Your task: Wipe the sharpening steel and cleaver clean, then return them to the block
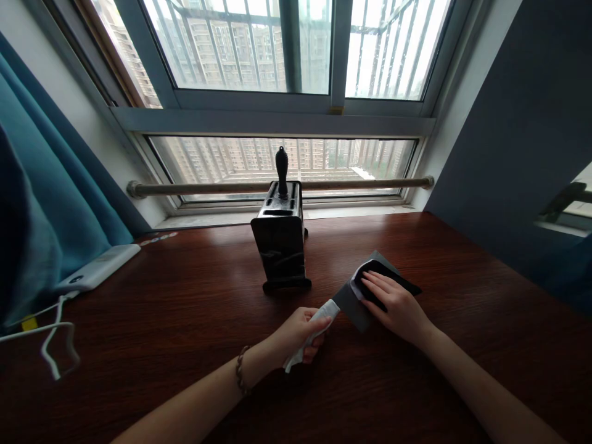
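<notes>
Reddish-brown wood-grain table, barred window at our 12, slotted black knife block before it. Broad grey cleaver at our 1 — left hand clenched on white handle, right hand's fingers laid over pale-edged black cloth — can't tell if they grip.

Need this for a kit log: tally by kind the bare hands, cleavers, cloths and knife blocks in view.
Left hand and right hand: 2
Cleaver: 1
Black cloth: 1
Knife block: 1
Total: 5
</notes>
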`<state>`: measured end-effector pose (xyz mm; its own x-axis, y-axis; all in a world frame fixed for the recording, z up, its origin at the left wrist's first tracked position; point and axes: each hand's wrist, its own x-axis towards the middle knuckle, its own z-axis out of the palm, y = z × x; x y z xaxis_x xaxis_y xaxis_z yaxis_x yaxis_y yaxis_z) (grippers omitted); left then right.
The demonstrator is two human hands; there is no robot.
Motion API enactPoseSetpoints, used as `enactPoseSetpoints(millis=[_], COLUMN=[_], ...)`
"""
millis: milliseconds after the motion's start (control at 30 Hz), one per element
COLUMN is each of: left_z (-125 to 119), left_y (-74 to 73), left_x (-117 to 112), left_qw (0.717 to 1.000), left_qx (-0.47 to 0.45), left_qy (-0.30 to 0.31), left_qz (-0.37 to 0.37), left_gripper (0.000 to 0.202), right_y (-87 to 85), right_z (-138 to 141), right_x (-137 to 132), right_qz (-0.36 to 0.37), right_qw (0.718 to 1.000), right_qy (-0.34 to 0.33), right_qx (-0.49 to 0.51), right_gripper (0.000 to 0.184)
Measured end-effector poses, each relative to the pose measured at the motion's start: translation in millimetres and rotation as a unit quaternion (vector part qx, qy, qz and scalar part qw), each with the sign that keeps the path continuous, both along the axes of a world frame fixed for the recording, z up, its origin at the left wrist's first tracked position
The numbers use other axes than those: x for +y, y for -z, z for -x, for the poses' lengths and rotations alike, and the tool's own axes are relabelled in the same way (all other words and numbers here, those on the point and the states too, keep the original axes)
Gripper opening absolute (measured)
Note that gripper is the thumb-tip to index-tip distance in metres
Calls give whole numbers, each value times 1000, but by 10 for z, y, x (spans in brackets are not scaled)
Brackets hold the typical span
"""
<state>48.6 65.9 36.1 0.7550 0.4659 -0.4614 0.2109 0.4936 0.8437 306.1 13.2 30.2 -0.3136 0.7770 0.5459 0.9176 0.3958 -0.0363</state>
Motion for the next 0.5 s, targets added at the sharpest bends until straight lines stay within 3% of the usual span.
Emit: enactPoseSetpoints(millis=[133,367,500], left_z=[-3,6,-2], left_y=[21,18,-6], left_x=[-1,7,-3], left_qw=[1000,1000,1000], left_qx=[-7,1,-1], left_qy=[-2,-2,-2], left_qz=[-3,5,-7], left_gripper=[37,38,36], right_y=[7,-69,-34], right_z=[-6,158,178], right_x=[-1,-92,-79], right_qz=[3,57,45], right_qw=[1000,987,992], right_qy=[-24,-151,-115], right_qx=[16,9,34], right_gripper=[33,33,34])
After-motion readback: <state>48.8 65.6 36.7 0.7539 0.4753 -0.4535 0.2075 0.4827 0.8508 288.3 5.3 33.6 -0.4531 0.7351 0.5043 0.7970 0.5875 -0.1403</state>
